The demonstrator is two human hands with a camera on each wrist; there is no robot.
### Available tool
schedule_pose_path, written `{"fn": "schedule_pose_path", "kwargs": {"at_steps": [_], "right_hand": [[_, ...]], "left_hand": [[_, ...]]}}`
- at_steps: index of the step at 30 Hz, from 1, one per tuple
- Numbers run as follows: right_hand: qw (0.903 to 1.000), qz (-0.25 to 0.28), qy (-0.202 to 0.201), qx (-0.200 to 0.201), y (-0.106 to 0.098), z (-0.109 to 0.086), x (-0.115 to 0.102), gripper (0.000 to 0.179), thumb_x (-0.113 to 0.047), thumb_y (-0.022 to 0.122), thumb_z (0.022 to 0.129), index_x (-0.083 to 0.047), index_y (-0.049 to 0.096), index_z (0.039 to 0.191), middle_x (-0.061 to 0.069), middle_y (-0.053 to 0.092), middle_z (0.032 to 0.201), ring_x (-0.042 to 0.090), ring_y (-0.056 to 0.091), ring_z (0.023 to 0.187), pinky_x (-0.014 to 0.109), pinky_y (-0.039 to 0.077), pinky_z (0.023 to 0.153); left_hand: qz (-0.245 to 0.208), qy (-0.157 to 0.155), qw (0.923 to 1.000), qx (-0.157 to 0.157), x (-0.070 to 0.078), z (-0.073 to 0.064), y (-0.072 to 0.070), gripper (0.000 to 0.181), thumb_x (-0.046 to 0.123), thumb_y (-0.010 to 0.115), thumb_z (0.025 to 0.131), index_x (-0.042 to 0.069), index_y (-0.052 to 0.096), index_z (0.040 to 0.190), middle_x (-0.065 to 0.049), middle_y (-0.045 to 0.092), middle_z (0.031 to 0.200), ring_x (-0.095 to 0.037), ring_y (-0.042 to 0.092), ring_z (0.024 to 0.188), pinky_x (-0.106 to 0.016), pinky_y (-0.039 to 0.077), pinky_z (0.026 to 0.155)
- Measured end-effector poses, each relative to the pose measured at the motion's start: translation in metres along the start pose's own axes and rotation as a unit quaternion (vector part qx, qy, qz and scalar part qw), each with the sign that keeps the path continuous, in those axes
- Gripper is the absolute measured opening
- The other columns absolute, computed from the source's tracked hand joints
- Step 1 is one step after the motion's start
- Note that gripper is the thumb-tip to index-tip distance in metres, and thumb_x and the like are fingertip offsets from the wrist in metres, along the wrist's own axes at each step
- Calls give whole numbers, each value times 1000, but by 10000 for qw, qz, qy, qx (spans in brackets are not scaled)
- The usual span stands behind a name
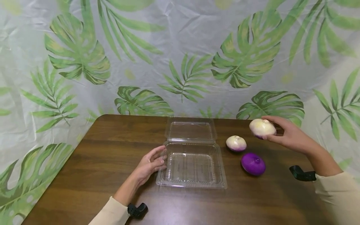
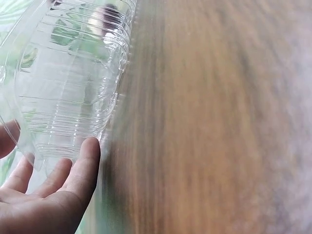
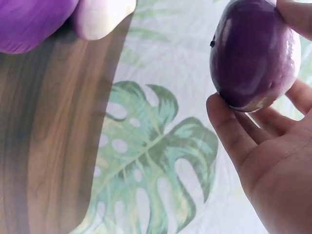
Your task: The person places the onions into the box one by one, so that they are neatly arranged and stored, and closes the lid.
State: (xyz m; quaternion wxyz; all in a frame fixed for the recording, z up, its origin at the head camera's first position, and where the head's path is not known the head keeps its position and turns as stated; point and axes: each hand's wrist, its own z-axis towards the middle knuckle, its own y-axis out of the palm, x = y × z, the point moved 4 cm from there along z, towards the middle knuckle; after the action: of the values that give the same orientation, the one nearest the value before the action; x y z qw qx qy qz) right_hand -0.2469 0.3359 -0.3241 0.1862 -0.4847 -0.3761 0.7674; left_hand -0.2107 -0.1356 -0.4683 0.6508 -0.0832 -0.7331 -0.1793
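Up off the table at the far right, my right hand holds a white turnip between thumb and fingers. The right wrist view shows that turnip's glossy purple underside, with fingertips at its edge. My left hand rests at the left side of a clear plastic clamshell container, whose lid lies folded back. In the left wrist view its loosely extended fingers touch the container's outer wall, with the thumb near the rim. Nothing lies inside the container.
Right of the container, a white-and-purple turnip sits on the brown wooden table. Nearer to me is a wholly purple, turnip-shaped vegetable. Behind the table hangs a leaf-patterned sheet.
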Motion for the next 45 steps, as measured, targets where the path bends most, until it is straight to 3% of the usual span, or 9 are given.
{"fn": "schedule_pose_path", "kwargs": {"at_steps": [10,22,25,30,32,45], "right_hand": [[9997,150,182,-115,10,4,-21,67,-9,75,87,-3,43,146,12,49,137,-21,50,104,6,49,79],[9975,109,-368,-601,27,19,-45,66,-6,74,87,0,43,145,21,50,137,-18,48,105,8,51,81],[9968,-87,-296,-735,31,23,-49,66,-10,74,88,-2,44,146,19,50,137,-8,51,108,13,53,82],[9934,-240,-245,-1092,41,33,-60,65,-18,74,89,-5,44,145,19,50,139,28,58,119,30,58,85],[9924,-210,-235,-1190,45,37,-64,64,-21,74,89,-7,45,145,18,50,139,34,57,120,34,58,86],[9894,-159,-573,-1323,62,53,-83,60,-23,74,89,-9,49,142,15,53,137,29,58,116,37,57,86]], "left_hand": [[14,39,10000,-86,1,2,1,65,-5,49,95,2,24,155,-25,20,163,-48,25,148,-50,48,107],[8,22,10000,-61,-1,1,0,65,-4,50,95,1,25,155,-25,20,163,-48,26,147,-50,49,105],[30,3,10000,-44,-1,2,1,65,-4,51,95,2,25,155,-24,21,163,-48,27,147,-49,50,105],[88,11,10000,-8,0,2,1,65,-4,50,95,2,25,154,-24,20,164,-48,27,147,-48,50,105],[114,39,9999,-23,0,2,1,64,-4,49,95,1,24,154,-25,19,164,-49,26,147,-49,49,105],[38,12,10000,-4,0,2,2,64,-5,48,95,1,24,154,-25,19,164,-48,25,148,-50,48,106]]}}
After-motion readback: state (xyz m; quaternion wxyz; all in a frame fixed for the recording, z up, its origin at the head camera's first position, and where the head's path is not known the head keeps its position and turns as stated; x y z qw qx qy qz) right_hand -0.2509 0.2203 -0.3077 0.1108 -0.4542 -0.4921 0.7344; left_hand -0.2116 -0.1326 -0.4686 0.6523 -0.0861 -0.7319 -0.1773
